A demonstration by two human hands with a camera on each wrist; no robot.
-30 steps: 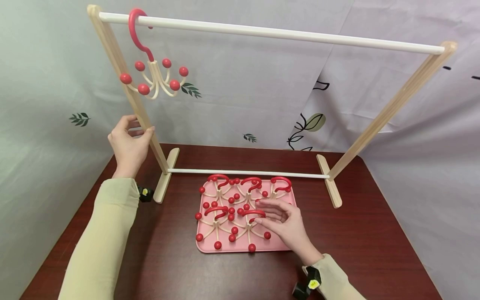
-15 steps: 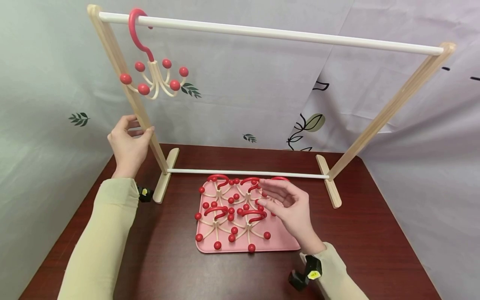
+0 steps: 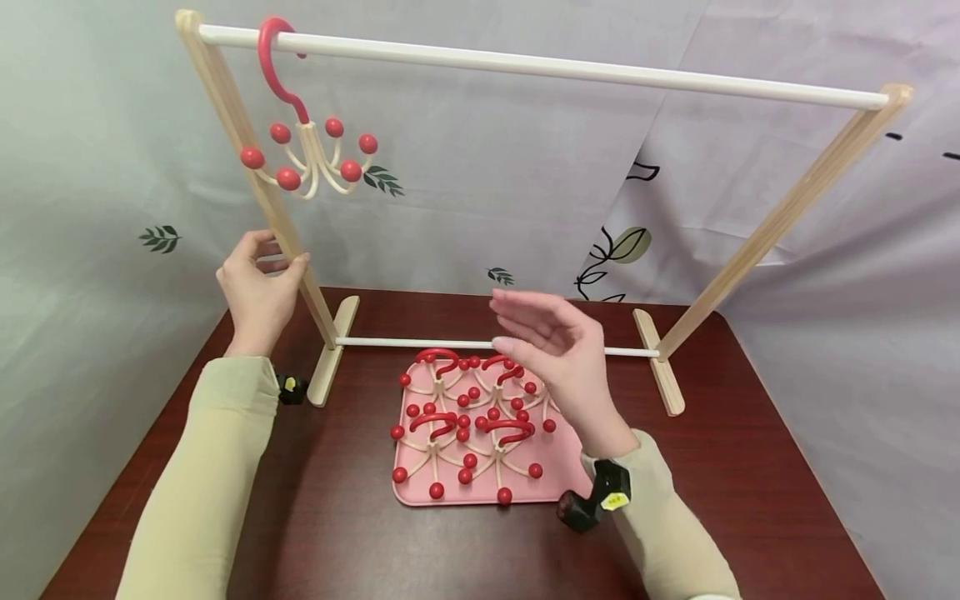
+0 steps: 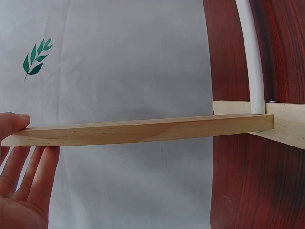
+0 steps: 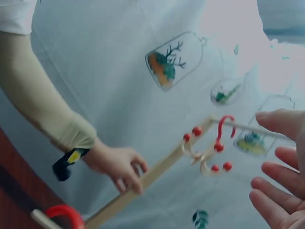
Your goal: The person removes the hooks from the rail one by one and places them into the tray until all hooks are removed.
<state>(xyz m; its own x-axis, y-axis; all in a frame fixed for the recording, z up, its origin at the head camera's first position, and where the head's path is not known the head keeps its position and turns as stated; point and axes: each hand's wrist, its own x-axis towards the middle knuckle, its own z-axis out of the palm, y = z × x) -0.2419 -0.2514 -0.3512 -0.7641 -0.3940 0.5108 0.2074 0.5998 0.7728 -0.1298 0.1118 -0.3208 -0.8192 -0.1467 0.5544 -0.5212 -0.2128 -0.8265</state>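
My left hand [image 3: 258,283] grips the slanted left post [image 3: 247,150] of a wooden rack; in the left wrist view its thumb lies on the post [image 4: 143,130] and its fingers [image 4: 28,167] under it. One red hook with cream arms and red balls [image 3: 307,150] hangs from the white top rail [image 3: 540,67]. Several more such hooks [image 3: 465,417] lie on a pink tray [image 3: 468,497]. My right hand [image 3: 543,337] hovers open and empty above the tray, level with the lower white rail [image 3: 412,342]. The right wrist view shows its fingers [image 5: 281,167] and the hanging hook [image 5: 209,148].
The rack stands on a dark red table [image 3: 750,483], its right post [image 3: 780,217] and foot [image 3: 660,371] to the right of the tray. A printed white cloth [image 3: 487,192] hangs close behind. Black wrist mounts [image 3: 596,500] sit at both cuffs.
My right hand has lifted off the hooks on the tray and moved up and back, empty, to the height of the lower rail. The left hand has kept its hold on the post.
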